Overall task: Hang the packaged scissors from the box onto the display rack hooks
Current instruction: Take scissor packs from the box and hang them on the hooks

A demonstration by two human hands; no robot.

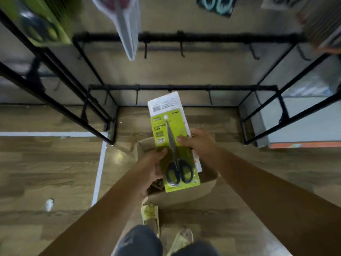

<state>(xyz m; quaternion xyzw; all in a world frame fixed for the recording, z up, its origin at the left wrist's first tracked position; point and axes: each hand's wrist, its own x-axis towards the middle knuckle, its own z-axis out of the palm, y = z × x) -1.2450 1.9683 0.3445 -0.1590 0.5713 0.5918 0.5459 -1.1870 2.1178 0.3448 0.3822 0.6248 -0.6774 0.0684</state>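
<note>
A lime-green packet of black-handled scissors [175, 154] lies on top of a second packet whose white back [166, 104] sticks out behind it. My left hand [155, 167] grips the green packet's left edge, thumb on its front. My right hand [199, 143] holds the stack from the right, thumb on the green card and fingers behind. Both packets hover above the open cardboard box [184, 193] on the floor. The black display rack [184, 87] stands ahead, with several bare hooks [181, 48] on its bars.
Packets hang from upper hooks: a green one [42, 21] at top left, white ones [127, 24] at top centre, and a dark packet with teal handles [215, 4]. White tape [99, 167] lines the wooden floor. My feet in yellow sandals [151, 215] stand behind the box.
</note>
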